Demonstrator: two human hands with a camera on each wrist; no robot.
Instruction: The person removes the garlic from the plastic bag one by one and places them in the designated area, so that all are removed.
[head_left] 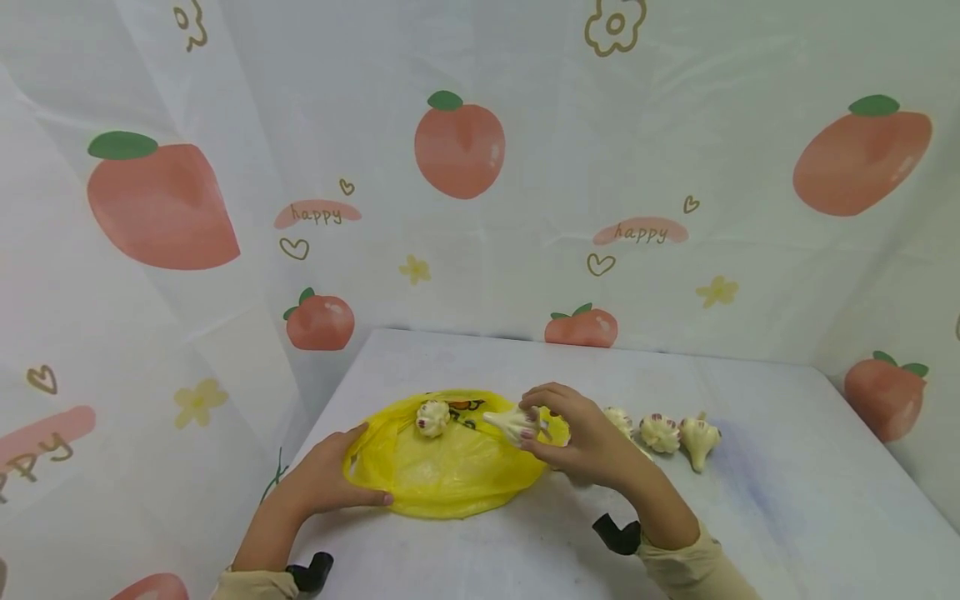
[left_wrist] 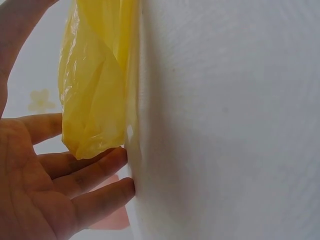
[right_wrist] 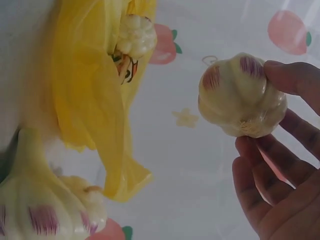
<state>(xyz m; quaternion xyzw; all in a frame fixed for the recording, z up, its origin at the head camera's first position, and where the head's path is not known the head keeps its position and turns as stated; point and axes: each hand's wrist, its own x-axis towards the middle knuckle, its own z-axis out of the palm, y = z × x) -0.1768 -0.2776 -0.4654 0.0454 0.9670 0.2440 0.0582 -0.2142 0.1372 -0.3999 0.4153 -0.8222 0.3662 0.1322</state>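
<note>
My right hand (head_left: 585,437) pinches a garlic bulb (head_left: 512,423) between thumb and fingers, above the right side of a yellow plastic bag (head_left: 465,492). Its purple-streaked, rounded side faces the right wrist view. The bag lies on the table with its mouth spread wide. Another garlic bulb (head_left: 432,418) is at the bag's far left part. At the bag's left edge is my left hand (head_left: 324,477), thumb along the near rim. In the left wrist view its fingers (left_wrist: 95,175) are nearly straight beside the yellow plastic.
Several more garlic bulbs (head_left: 661,433) lie on the white table (head_left: 757,517) to the right of the bag, some partly hidden behind my right hand. A fruit-patterned white sheet (head_left: 517,250) hangs behind the table and along its left side.
</note>
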